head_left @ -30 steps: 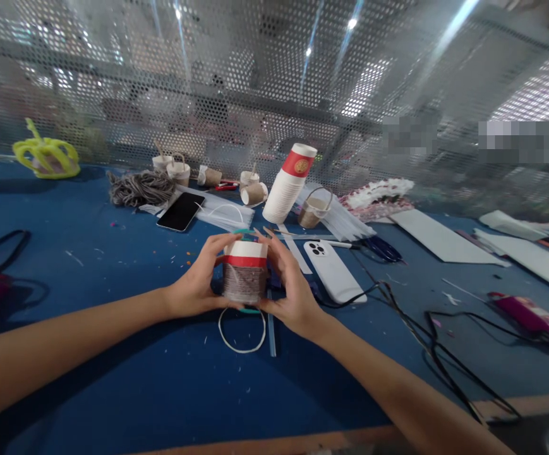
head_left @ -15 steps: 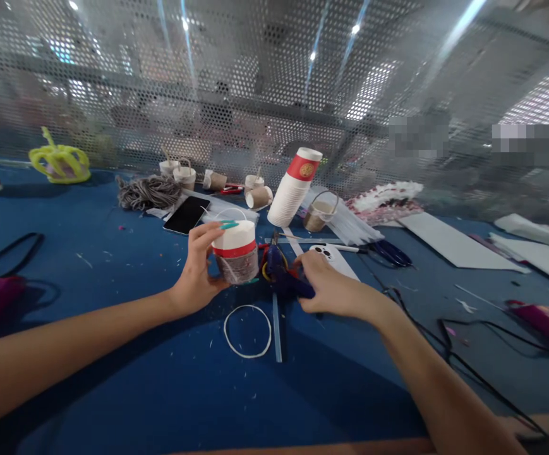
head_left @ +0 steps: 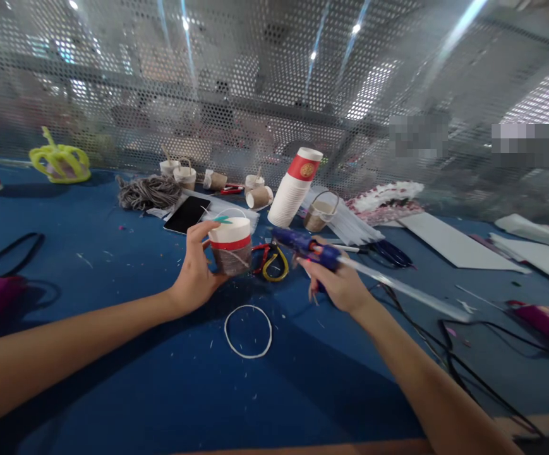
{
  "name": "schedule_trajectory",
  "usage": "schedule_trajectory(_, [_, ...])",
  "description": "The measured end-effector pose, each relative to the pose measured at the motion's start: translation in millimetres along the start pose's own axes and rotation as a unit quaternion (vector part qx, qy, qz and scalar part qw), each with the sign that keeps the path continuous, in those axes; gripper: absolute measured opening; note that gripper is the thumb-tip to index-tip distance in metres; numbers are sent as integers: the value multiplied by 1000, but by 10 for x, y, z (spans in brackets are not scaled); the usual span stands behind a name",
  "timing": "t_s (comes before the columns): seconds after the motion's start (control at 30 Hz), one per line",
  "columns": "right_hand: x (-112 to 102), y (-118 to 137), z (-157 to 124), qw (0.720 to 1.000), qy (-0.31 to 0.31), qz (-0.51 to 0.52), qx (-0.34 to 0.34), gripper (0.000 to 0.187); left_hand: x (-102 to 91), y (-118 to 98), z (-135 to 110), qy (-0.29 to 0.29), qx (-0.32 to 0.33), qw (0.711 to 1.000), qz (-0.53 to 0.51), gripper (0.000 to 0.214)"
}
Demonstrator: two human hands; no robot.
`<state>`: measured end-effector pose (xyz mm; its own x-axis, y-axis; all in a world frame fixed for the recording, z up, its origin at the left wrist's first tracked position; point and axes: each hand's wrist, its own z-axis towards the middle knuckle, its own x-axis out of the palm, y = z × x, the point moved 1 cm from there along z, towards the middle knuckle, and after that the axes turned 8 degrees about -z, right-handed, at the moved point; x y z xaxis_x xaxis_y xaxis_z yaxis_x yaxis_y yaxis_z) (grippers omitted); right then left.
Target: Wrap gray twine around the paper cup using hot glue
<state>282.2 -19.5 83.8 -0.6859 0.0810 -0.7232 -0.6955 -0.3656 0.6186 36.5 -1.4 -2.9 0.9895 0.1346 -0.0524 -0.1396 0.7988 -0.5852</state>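
My left hand (head_left: pixel 197 264) grips a paper cup (head_left: pixel 230 245) between thumb and fingers. Grey-brown cord wraps the cup's lower part, a red band runs above it, and a thin white handle arches over the rim. In my right hand (head_left: pixel 338 278) is a blue glue gun (head_left: pixel 305 245), its nozzle pointing left toward the cup but apart from it. A long clear glue stick (head_left: pixel 411 292) sticks out of its back. Between the hands lie scissors with red and yellow handles (head_left: pixel 275 265). A white ring (head_left: pixel 248 332) rests on the blue table in front of the cup.
Behind stand a leaning stack of paper cups (head_left: pixel 294 189), a small cord-wrapped basket (head_left: pixel 320 215), grey yarn (head_left: pixel 148 191) and a dark phone (head_left: pixel 187 215). White boards (head_left: pixel 458 243) lie to the right. Black cables (head_left: pixel 449 354) cross the right side. A perforated metal screen (head_left: pixel 255 95) closes the back.
My right hand has lifted the glue gun and turned it so the nozzle points left. The scissors' handles are uncovered. My left hand has shifted the cup slightly left.
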Motion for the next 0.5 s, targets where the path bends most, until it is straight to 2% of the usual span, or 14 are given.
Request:
schedule_trajectory(0.07, [16,20,-35,991,-41,122,34,32,-5,9,-3,4,-25,1000,-3,77])
schedule_trajectory(0.13, [26,50,-69,980,-68,185,36,38,-12,21,-3,8,-32,999,-7,77])
schedule_trajectory(0.17, [31,64,-83,977,-57,202,35,39,-14,27,-1,10,-28,1000,-8,77])
schedule_trajectory(0.23, [43,89,-109,978,8,205,42,43,-17,37,3,15,-11,1000,-10,77])
schedule_trajectory(0.33, [73,126,-142,982,88,161,47,48,-17,39,12,28,8,999,-14,78])
schedule_trajectory(0.5, [143,234,-165,982,81,169,9,27,-21,9,29,38,18,999,-8,78])
